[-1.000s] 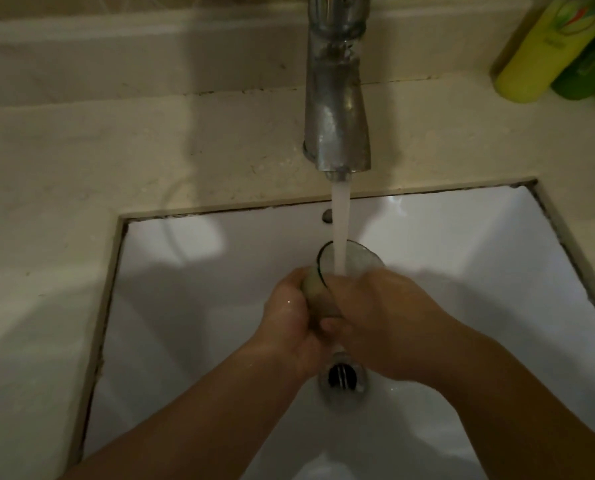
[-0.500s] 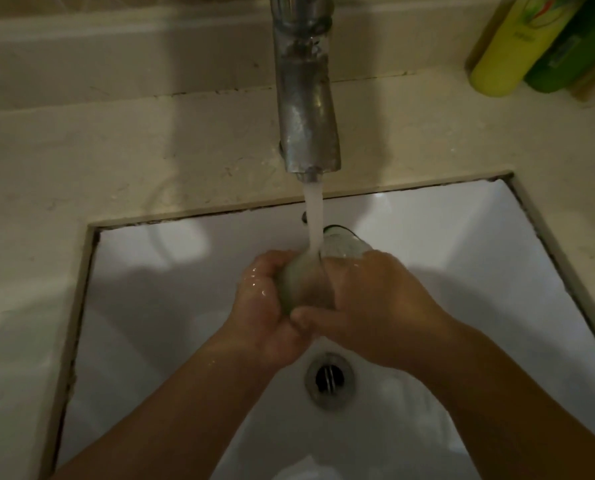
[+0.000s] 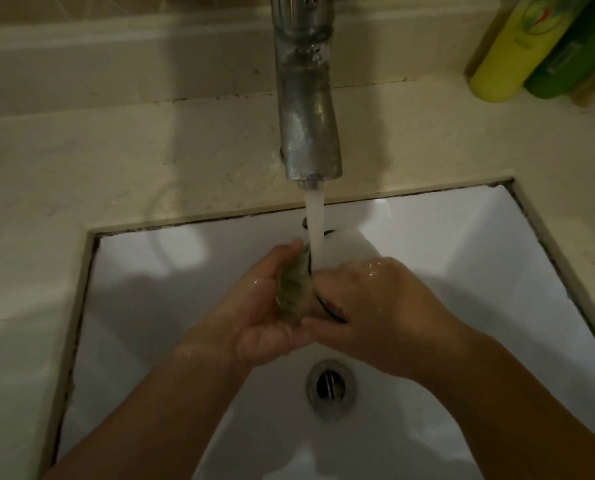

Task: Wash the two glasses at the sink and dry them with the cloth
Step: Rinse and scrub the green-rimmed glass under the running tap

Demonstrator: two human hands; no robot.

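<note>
- White sink set into the beige surface.
- Chrome faucet running water.
- Left hand and right hand, each grip clamped on the glass.
- Glass tilted under the stream, above the drain.

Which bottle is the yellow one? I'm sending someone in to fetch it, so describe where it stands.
Start at the tap and look right along the countertop to the far right corner. The yellow bottle stands there, left of a green bottle; it is the brighter one, nearer the tap.
</note>
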